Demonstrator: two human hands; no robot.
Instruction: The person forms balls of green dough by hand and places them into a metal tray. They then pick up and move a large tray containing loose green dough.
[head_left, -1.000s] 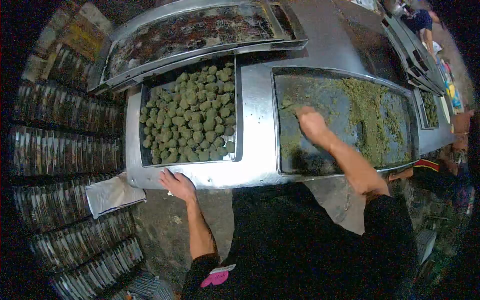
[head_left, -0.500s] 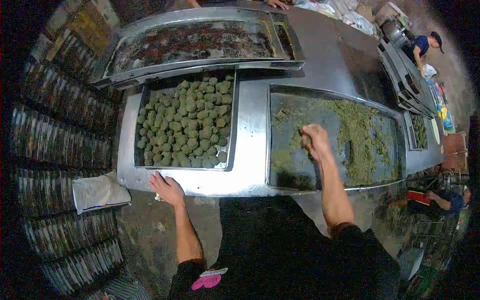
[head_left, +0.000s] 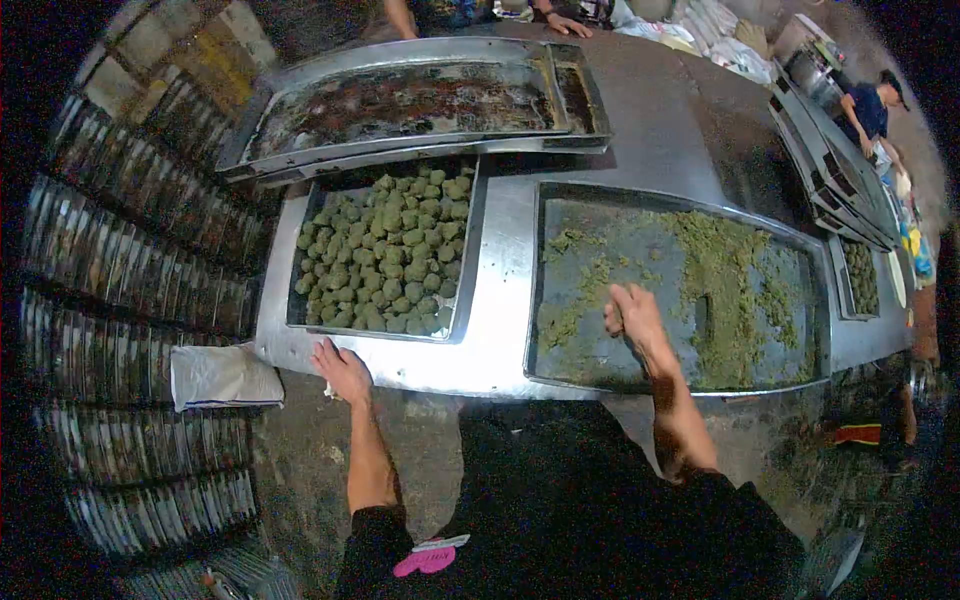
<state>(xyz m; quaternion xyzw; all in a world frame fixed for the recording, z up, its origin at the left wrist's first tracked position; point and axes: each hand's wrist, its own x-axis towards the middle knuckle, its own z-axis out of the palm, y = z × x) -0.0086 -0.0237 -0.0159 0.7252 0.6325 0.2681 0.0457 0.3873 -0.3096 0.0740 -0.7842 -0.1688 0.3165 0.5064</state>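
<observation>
My left hand [head_left: 344,372] lies flat on the front edge of the metal table, fingers apart, with a small white scrap beside its wrist. Just behind it stands a tray [head_left: 463,300] full of green-brown balls [head_left: 390,255]. Over the left part of a wide shallow tray [head_left: 533,300], my right hand [head_left: 636,318] is closed with its fingers curled in; whatever is inside them is hidden. Crumbly green mixture [head_left: 735,300] covers much of that tray's right half, with thinner clumps [head_left: 570,315] scattered at the left.
Empty-looking, stained metal trays [head_left: 400,100] are stacked behind the balls. More trays [head_left: 830,160] lean at the right beside a small tray of balls [head_left: 860,275]. A white sack [head_left: 225,376] and racks [head_left: 130,240] stand left. Other people's hands [head_left: 568,25] rest at the far edge.
The whole view has shifted slightly. My right hand has moved a little toward the front of the wide tray, still closed. My left hand stays on the table edge.
</observation>
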